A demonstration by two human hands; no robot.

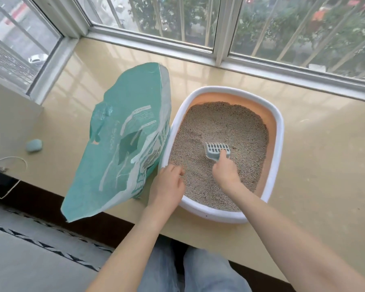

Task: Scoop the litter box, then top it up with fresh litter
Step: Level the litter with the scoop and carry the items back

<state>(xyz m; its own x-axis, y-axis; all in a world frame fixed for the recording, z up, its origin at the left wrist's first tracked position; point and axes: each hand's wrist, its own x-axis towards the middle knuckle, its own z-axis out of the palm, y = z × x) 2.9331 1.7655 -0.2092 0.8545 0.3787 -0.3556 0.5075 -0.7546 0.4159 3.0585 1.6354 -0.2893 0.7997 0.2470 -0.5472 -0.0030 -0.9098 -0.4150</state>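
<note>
i note the right hand (226, 171) grasping the scoop (217, 151), blade down in the litter of the box (276, 148) to sift. left hand (169, 184) grips the rim, steadying. bag (122, 142) leans alongside, ready.

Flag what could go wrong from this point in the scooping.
1. The green litter bag stands tilted against the litter box rim beside the left hand; a nudge might topple it.
2. The right hand holds the scoop low in the litter; a fast lift could fling grains over the near rim onto the ledge.
</note>
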